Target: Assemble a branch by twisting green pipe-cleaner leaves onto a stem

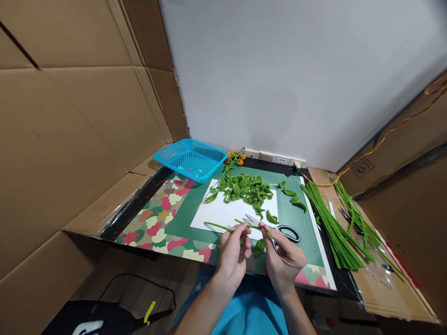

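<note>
A green pipe cleaner runs between my two hands above the front of the white paper. My left hand pinches it, with one end sticking out to the left. The fingers of my right hand are closed on its other part. Scissors with black-and-white handles lie just behind my right hand, their blades partly hidden. Beyond the hands, a heap of leaf shapes bent from green pipe cleaner rests on the paper. One more leaf shape shows between my hands near the table edge.
A blue basket stands at the back left, beside orange flowers. Several leaf shapes lie right of the heap. Bundled green pipe cleaners and pliers lie at the right. Cardboard walls flank the table; power sockets line the back.
</note>
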Demonstrator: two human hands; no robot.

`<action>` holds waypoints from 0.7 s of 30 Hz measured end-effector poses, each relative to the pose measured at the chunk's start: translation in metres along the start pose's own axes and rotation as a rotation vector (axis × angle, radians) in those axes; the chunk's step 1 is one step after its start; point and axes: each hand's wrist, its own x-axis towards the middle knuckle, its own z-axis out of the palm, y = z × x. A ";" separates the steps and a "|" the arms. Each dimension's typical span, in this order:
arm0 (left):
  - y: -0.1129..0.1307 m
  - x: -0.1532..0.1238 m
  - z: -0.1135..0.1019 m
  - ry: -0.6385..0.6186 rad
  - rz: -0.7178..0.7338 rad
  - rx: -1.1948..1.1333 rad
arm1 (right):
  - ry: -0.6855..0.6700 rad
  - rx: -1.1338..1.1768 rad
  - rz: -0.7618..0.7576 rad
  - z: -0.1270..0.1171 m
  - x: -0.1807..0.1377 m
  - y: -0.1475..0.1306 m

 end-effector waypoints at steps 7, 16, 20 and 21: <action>0.001 -0.001 -0.002 -0.070 -0.084 -0.027 | 0.066 -0.002 -0.021 -0.004 0.001 0.001; 0.027 -0.005 -0.005 -0.672 -0.515 0.164 | 0.438 0.197 0.238 -0.024 0.040 -0.007; 0.020 -0.016 0.003 -0.660 -0.407 0.259 | 0.471 0.257 0.323 -0.031 0.047 -0.006; 0.018 -0.019 0.005 -0.655 -0.342 0.269 | 0.458 0.264 0.334 -0.031 0.047 -0.007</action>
